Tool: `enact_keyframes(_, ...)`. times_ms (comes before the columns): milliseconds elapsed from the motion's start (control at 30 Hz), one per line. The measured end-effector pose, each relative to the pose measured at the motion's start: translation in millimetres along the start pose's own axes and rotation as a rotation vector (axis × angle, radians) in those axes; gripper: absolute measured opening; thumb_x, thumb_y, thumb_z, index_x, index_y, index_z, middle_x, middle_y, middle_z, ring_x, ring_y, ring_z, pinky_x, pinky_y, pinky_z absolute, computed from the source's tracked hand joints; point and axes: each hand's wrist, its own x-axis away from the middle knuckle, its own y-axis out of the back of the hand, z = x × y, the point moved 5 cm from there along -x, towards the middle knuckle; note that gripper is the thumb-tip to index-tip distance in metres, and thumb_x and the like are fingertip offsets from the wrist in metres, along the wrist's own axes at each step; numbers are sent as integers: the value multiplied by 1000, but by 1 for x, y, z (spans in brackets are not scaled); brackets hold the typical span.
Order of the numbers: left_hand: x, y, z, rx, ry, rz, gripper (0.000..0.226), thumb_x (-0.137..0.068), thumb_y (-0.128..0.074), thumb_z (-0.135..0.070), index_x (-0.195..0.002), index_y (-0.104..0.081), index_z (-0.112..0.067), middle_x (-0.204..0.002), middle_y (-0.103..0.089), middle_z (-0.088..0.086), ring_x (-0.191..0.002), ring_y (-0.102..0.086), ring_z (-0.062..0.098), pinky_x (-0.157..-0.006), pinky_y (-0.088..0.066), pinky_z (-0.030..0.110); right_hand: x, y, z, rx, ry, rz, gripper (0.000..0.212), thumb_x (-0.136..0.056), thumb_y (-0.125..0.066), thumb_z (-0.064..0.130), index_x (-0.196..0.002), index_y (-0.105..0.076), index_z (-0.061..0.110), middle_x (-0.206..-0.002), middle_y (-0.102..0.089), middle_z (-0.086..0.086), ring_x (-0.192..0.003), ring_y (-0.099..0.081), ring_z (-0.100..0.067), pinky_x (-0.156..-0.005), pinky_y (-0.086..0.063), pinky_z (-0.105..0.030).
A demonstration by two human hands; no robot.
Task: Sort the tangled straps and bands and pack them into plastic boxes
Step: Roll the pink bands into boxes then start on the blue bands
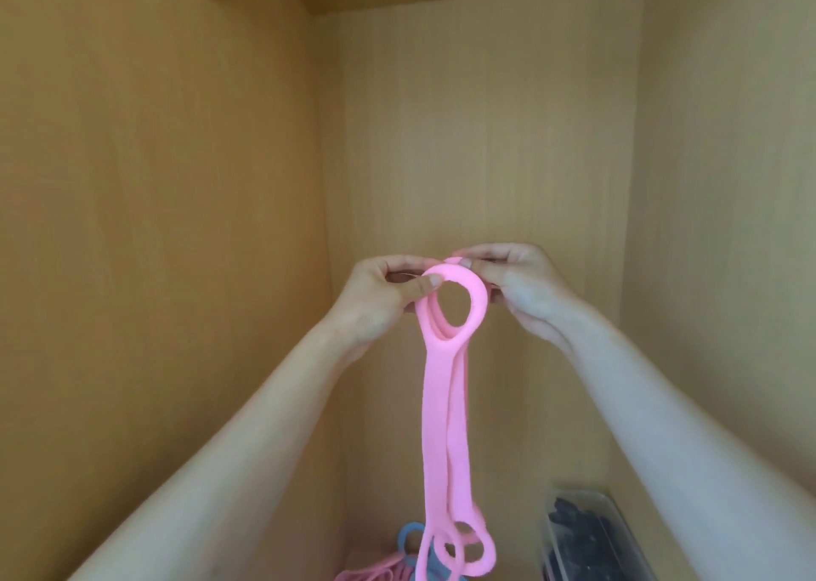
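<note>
Your left hand (375,298) and right hand (516,284) both pinch the top loop of the long pink rubbery band (437,404), which hangs above the tangled pink-and-blue pile (397,569). It looks freed; next, fold it for the clear plastic box (547,532).

Illumination is warm, even and moderately bright, with soft shadows only. Focus is slightly soft overall. Wide-angle distortion stretches the frame edges.
</note>
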Motion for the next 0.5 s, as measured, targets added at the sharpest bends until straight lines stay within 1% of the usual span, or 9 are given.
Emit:
enact_keyframes(67,2,-1,2,33,16,-10,20,-91,-72,-5,-111,-75,-3,-95,-76,5,-75,-68,7,-66,-52,16,2,-2,-1,-21,-10,3,31,-97,-64,10,-77,-82,24,-91,-79,-3,-79,-70,-12,-73,-55,-28)
enact_keyframes(167,3,-2,5,53,14,-34,21,-91,-71,-4,-111,-74,-3,-100,-76,6,-81,-68,10,-72,-55,21,5,-3,-3,-110,-31,22,36,-100,-56,6,-78,-83,18,-95,-79,-8,-86,-71,-20,-79,-56,-34)
enact_keyframes(200,4,-1,5,52,8,-49,21,-91,-71,-4,-111,-74,-3,-101,-76,6,-81,-68,11,-74,-56,23,5,-3,-3,-124,-33,35,35,-100,-56,6,-80,-83,17,-96,-78,-9,-88,-72,-20,-79,-56,-34)
enact_keyframes(267,3,1,5,54,-4,-78,21,-90,-71,-2,-111,-73,-3,-102,-77,8,-82,-68,11,-76,-58,24,6,-6,-2,-111,-21,78,26,-98,-59,9,-88,-82,16,-100,-78,-8,-91,-72,-19,-81,-56,-32)
enact_keyframes(333,3,3,5,71,-8,-97,21,-91,-71,-3,-112,-74,-3,-105,-77,9,-84,-69,13,-78,-59,26,6,-8,0,3,20,109,18,-94,-67,12,-95,-80,25,-103,-78,-1,-98,-72,-15,-87,-56,-30)
enact_keyframes(367,3,4,5,85,-10,-107,21,-91,-71,-4,-111,-74,-4,-105,-77,8,-86,-70,13,-77,-59,26,6,-8,1,85,40,115,22,-92,-71,11,-97,-79,31,-105,-77,3,-100,-72,-12,-90,-55,-28)
enact_keyframes(433,4,5,6,108,-17,-128,20,-91,-71,-5,-111,-75,-4,-102,-78,4,-86,-70,10,-73,-57,23,7,-8,3,224,63,101,33,-88,-74,8,-100,-75,39,-107,-76,9,-97,-71,-9,-87,-56,-25)
enact_keyframes(500,5,5,6,125,-18,-145,21,-90,-72,-4,-111,-74,-6,-95,-78,-2,-82,-70,6,-70,-54,20,8,-8,4,299,86,54,38,-88,-74,5,-102,-73,41,-105,-74,7,-91,-72,-14,-82,-59,-30)
